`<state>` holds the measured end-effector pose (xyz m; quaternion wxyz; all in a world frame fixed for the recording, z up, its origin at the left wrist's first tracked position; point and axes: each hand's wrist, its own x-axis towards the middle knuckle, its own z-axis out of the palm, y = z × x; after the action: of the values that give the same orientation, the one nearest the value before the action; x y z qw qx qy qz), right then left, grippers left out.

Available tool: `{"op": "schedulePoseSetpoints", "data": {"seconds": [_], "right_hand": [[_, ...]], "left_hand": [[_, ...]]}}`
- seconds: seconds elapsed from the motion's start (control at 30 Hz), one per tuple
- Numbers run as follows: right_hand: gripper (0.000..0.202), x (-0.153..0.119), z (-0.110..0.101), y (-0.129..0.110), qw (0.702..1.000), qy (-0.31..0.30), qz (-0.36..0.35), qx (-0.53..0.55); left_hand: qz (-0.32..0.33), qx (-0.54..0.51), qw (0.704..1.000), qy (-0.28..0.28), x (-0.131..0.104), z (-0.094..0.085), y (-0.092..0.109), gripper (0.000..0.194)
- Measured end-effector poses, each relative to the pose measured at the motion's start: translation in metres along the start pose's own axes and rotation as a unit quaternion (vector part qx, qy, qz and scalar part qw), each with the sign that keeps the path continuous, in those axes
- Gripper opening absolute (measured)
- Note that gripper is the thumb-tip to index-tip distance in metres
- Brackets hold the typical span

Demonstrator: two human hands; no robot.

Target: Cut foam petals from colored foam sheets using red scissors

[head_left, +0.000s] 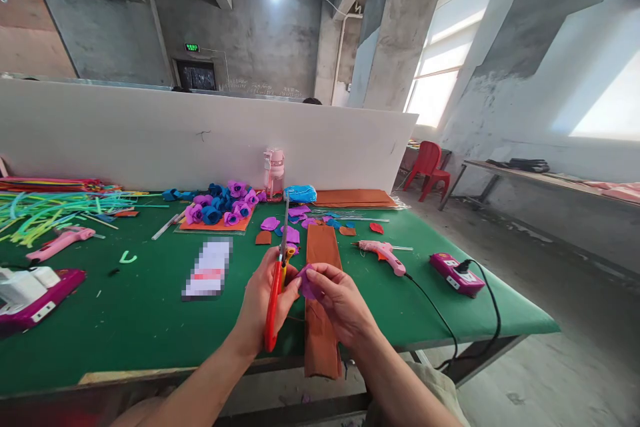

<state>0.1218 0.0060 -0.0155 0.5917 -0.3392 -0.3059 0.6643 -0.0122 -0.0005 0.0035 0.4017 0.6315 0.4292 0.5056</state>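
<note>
Red-handled scissors [275, 303] lie in my left hand [260, 303], blades pointing up and away from me. A small yellow rolled piece [289, 255] sticks up beside the blades, also at my left fingers. My right hand [340, 297] pinches a purple petal-shaped piece [308, 283] at its edge, and my left thumb meets its other side. Under both hands runs a long brown paper strip [323, 333], reaching over the table's front edge. Just beyond are loose purple petals [271, 223], with a few blue, brown and red ones among them.
Purple and blue paper flowers [220, 203] are heaped on an orange sheet. A pink glue gun [383, 253] lies right, corded to a purple power strip [456, 273]. Another glue gun [63, 241] and green stems [45, 210] lie left. A pink bottle [274, 173] stands by the white partition [200, 137].
</note>
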Motion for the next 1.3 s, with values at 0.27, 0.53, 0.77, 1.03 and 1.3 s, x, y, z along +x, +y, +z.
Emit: {"op": "schedulePoseSetpoints", "data": {"seconds": [0.27,0.53,0.77,1.03,1.3], "right_hand": [[0.024,0.001,0.000,0.002,1.000,0.012,0.007,-0.001],[0.022,0.013,-0.020,-0.013,0.989,0.060,-0.114,-0.077],[0.019,0.008,-0.022,-0.020,0.982,0.037,-0.144,-0.116],[0.019,0.005,-0.020,-0.022,0.986,0.030,-0.130,-0.102],[0.019,0.006,-0.022,-0.020,0.987,0.024,-0.124,-0.095]], "left_hand": [[0.017,0.061,0.998,-0.013,0.003,-0.003,-0.005,0.026],[0.063,0.395,0.899,-0.179,0.001,-0.033,0.001,0.030],[0.094,0.545,0.799,-0.236,-0.003,-0.030,0.010,0.035],[0.094,0.556,0.792,-0.234,-0.003,-0.030,0.005,0.039],[0.075,0.549,0.794,-0.248,-0.004,-0.030,0.014,0.039]]}}
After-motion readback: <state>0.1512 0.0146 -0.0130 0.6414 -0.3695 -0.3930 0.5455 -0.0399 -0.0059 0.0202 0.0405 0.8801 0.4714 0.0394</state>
